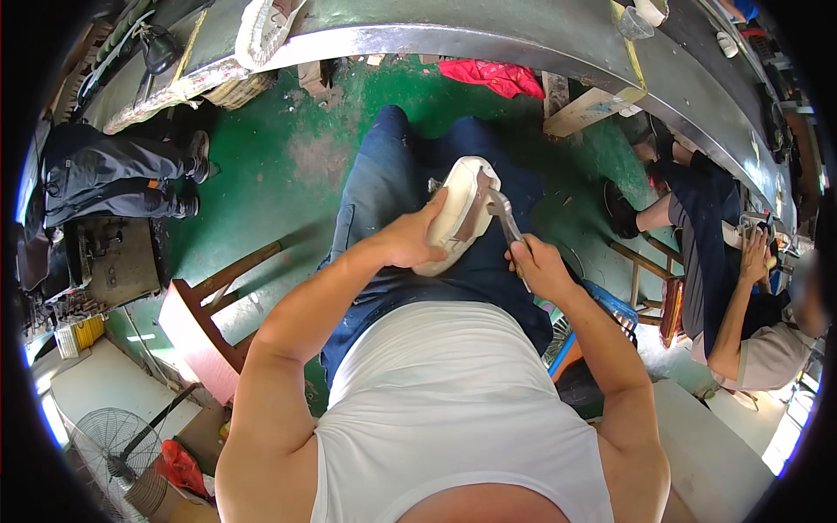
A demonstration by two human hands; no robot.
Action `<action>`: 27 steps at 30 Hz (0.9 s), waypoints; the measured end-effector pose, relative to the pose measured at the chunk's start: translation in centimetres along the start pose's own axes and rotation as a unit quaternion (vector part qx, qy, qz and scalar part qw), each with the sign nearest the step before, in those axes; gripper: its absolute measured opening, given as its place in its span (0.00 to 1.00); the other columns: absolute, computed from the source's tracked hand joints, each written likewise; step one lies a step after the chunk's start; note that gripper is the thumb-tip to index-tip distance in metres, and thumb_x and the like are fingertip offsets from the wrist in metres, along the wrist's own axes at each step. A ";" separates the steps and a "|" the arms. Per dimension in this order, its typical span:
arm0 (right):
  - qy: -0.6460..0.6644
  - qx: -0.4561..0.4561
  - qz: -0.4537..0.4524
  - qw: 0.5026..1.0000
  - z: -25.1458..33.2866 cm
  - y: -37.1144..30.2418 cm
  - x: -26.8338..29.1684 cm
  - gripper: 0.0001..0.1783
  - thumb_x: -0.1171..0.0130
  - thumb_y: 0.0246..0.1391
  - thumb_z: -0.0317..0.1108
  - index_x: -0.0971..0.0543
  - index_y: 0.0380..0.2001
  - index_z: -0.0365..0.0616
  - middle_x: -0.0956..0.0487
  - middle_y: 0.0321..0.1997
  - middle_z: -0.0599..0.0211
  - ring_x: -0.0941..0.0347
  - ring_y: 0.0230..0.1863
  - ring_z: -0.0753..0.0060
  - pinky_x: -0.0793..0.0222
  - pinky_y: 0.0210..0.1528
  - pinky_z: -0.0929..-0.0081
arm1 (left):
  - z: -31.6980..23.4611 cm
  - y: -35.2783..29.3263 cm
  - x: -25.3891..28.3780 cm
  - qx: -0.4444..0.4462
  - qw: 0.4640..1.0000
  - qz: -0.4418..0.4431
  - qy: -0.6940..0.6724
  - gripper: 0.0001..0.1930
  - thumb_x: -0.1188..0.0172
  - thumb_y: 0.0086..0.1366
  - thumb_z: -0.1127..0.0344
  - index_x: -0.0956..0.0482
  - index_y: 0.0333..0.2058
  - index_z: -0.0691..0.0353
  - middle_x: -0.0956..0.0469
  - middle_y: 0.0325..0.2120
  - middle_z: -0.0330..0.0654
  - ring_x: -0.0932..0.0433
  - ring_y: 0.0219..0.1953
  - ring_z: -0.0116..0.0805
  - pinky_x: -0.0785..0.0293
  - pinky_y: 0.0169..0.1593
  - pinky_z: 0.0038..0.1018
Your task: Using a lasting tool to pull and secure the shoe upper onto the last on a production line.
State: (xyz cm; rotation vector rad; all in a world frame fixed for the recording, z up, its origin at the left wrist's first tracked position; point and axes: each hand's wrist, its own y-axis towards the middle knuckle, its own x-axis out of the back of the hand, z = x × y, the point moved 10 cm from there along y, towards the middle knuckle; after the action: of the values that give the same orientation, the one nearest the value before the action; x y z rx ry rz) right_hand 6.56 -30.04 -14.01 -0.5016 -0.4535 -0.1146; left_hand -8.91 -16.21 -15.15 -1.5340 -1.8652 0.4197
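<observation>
While gripped: smooth cream shoe (459, 209), metal pincers (504, 215).

**Supports: green floor and curved workbench**

Green painted floor (288, 174), worn to bare patches near its middle. Landmark: the long curved metal-edged workbench (523, 44) across the top of the view.

- Just under the bench edge, on the floor: a red cloth (493, 77).
- Right of the cloth, below the bench: a pale wooden block (586, 112), leaning.
- Under the bench's left end: a woven basket (237, 89).
- Well below the bench, lower left: a wooden stool with a pink seat (196, 336); further down, a floor fan (105, 449).
- On the bench top, left part: a white folded bundle (261, 30); right part: a small clear cup (634, 23).
</observation>
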 end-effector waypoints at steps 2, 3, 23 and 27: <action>0.057 -0.020 -0.029 0.998 -1.4 -0.7 0.3 0.23 0.54 0.69 0.48 0.23 0.36 0.36 0.20 0.26 0.60 0.23 0.27 0.67 0.28 0.34 0.70 | -2.4 -1.0 2.5 -0.027 0.977 -0.040 0.209 0.52 0.29 0.53 0.65 0.53 0.71 0.61 0.27 0.53 0.66 0.26 0.55 0.60 0.31 0.60 0.38; 0.100 -0.023 -0.051 0.993 -2.2 -1.0 0.7 0.23 0.54 0.70 0.48 0.23 0.36 0.37 0.21 0.25 0.62 0.24 0.27 0.71 0.28 0.34 0.72 | -4.7 -2.3 4.3 -0.089 0.959 -0.120 0.239 0.48 0.30 0.50 0.69 0.47 0.69 0.62 0.25 0.49 0.64 0.24 0.51 0.61 0.28 0.57 0.41; 0.020 -0.008 0.007 1.000 0.0 -2.3 1.5 0.13 0.42 0.60 0.35 0.24 0.44 0.39 0.21 0.34 0.54 0.24 0.36 0.53 0.29 0.42 0.66 | 0.8 9.4 -0.1 -0.047 0.856 0.018 -0.514 0.30 0.60 0.76 0.43 0.28 0.58 0.65 0.22 0.52 0.45 0.24 0.53 0.35 0.30 0.57 0.31; -0.094 0.061 0.067 0.991 3.0 -2.4 0.7 0.24 0.43 0.59 0.34 0.29 0.57 0.35 0.22 0.47 0.45 0.25 0.49 0.43 0.30 0.53 0.57 | 4.8 6.8 -2.8 0.001 0.854 -0.022 -0.519 0.26 0.67 0.79 0.50 0.29 0.59 0.63 0.26 0.56 0.44 0.29 0.59 0.33 0.34 0.62 0.33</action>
State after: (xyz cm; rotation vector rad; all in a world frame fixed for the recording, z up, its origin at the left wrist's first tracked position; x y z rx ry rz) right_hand 5.47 -30.69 -10.33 -0.4230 -0.6059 0.0894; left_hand -6.90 -16.34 -23.68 -1.3345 -2.6496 1.4442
